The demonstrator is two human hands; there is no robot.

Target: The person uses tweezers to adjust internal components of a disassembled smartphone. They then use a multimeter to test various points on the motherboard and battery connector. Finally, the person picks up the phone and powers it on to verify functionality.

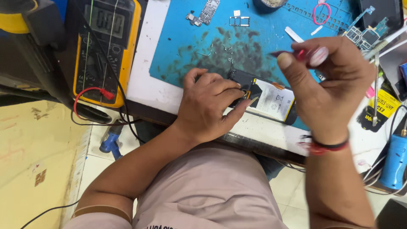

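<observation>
An opened phone [271,101] with its back off and a white battery showing lies on the blue work mat [182,46] near the bench's front edge. My left hand [210,106] rests on the phone's left end and holds it down. My right hand [328,85] is raised above the phone's right end, fingers pinched around a small red and white tool [307,54], whose tip is blurred.
A yellow multimeter [106,46] with red and black leads lies at the left. Circuit boards [366,36], a SIM tray [239,21], tweezers [376,91] and a pink ring [322,12] lie around the mat. A blue tool [394,159] stands at the right edge.
</observation>
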